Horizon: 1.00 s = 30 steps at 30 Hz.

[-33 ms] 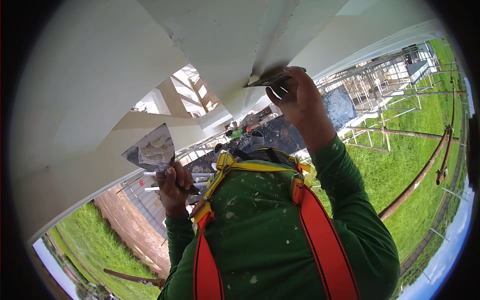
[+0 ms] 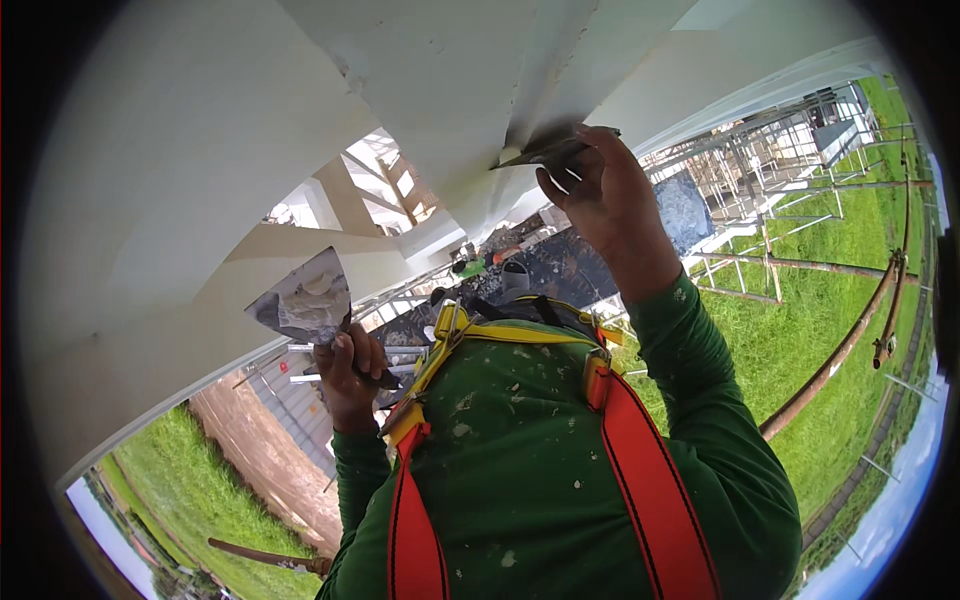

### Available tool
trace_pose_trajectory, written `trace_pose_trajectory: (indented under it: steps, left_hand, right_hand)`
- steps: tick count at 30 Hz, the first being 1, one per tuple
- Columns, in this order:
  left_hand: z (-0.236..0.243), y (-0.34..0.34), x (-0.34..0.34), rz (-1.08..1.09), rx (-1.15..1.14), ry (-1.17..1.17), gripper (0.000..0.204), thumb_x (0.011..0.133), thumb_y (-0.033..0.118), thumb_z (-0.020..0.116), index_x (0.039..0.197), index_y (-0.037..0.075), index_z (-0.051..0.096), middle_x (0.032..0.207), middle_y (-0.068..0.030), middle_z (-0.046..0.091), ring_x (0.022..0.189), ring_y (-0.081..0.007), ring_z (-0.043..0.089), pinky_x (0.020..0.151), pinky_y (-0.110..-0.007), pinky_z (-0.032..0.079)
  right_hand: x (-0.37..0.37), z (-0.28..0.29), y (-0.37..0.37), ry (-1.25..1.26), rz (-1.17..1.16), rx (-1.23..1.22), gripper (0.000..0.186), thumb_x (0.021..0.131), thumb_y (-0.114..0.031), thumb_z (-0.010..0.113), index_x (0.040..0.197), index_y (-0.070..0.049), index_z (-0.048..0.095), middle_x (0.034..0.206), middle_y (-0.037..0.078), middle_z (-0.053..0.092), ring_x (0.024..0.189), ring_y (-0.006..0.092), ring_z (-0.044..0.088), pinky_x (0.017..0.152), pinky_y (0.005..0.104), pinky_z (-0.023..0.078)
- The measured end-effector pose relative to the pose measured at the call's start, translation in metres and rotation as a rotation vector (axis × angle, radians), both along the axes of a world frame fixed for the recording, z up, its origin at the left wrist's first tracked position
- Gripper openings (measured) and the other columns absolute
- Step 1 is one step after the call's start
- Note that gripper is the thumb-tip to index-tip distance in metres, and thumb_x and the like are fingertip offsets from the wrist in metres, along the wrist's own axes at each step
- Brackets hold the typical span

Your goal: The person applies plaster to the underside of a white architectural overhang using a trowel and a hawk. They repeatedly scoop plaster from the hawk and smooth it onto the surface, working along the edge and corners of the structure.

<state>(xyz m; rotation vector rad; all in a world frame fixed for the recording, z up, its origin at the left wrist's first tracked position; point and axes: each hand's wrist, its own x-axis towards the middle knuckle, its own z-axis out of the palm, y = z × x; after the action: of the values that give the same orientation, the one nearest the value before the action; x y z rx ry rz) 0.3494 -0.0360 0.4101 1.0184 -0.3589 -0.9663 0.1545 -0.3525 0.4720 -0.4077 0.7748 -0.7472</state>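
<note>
My left hand [image 2: 352, 375] is closed round the dark handle of a wide putty knife [image 2: 318, 283]. Its flared blade points up and carries a smear of whitish putty [image 2: 315, 298]. Higher up on the right, my right hand [image 2: 610, 200] grips a thin dark scraper [image 2: 555, 150] between thumb and fingers. That scraper lies against the pale wall [image 2: 450, 120], at the foot of a long recessed strip [image 2: 548, 70] running up the wall. A small pale dab of putty shows by its left end. The scraper's handle, if any, is hidden by my hand.
A red and yellow harness [image 2: 655, 480] crosses my green, putty-spotted shirt. Below lies a dark, stained platform [image 2: 580, 265]. Scaffold tubes [image 2: 770, 265] and wooden poles [image 2: 830, 380] stand over grass on the right. A window-like opening [image 2: 375, 185] breaks the wall at left.
My right hand and its scraper have shifted slightly up and to the right along the wall. The left hand with the putty knife has hardly moved.
</note>
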Motion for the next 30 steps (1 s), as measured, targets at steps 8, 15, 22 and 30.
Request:
trace_pose_trajectory:
  steps: [8,15,22,30]
  left_hand:
    - [-0.004,0.004,0.002,-0.034,-0.020,0.002,0.026,0.105,0.025,0.048,0.122,0.005,0.051,0.061,0.0000,0.038,0.048,-0.0128,0.041,0.051,-0.030,0.042]
    - [0.013,-0.003,-0.003,-0.031,0.019,0.000,0.033,0.105,0.024,0.049,0.132,0.005,0.049,0.060,-0.0001,0.039,0.047,-0.0128,0.041,0.050,-0.029,0.042]
    - [0.017,-0.002,-0.004,-0.061,0.006,-0.043,0.035,0.104,0.025,0.049,0.132,0.003,0.049,0.061,-0.0004,0.039,0.047,-0.0127,0.041,0.049,-0.029,0.042]
    - [0.025,-0.011,-0.015,0.020,0.084,-0.016,0.016,0.106,0.024,0.045,0.104,0.008,0.048,0.062,-0.0001,0.037,0.046,-0.0120,0.039,0.049,-0.029,0.038]
  right_hand:
    - [-0.027,0.045,0.036,-0.210,-0.010,-0.109,0.043,0.093,-0.014,0.051,0.133,0.002,0.049,0.128,0.017,0.061,0.120,0.0299,0.059,0.106,0.0463,0.045]
    - [-0.036,-0.171,0.029,0.062,-0.161,0.362,0.037,0.090,-0.009,0.048,0.126,0.001,0.049,0.122,0.017,0.060,0.115,0.0327,0.059,0.103,0.0491,0.046]
    - [0.001,-0.232,-0.001,0.072,-0.179,0.417,0.027,0.087,-0.011,0.052,0.114,-0.005,0.051,0.112,0.014,0.061,0.105,0.0298,0.061,0.100,0.0473,0.047]
    - [0.021,-0.191,-0.014,0.037,-0.098,0.446,0.024,0.082,-0.010,0.052,0.106,-0.007,0.050,0.106,0.013,0.060,0.106,0.0308,0.056,0.109,0.0631,0.032]
